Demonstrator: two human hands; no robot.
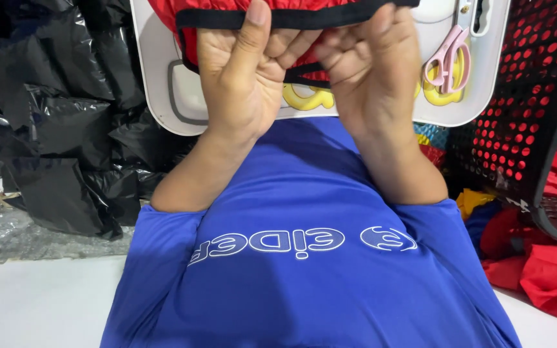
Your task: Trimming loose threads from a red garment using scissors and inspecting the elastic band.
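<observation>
A red garment [195, 13] with black elastic trim is pinched by both hands, left hand [240, 77] and right hand [372, 71], side by side, held stretched above the white tray [156, 96], apparently for inspection; pink scissors [447, 58] lie alongside.

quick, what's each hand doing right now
Left hand: closed, fingers gripping the red fabric garment with black elastic trim.
Right hand: closed on the same garment.

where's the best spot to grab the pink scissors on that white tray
Take the pink scissors by their handle loops, coming from the near edge of the white tray. The loops point toward the person and lie open; the blades point away, and the right hand sits just beside them.
</observation>
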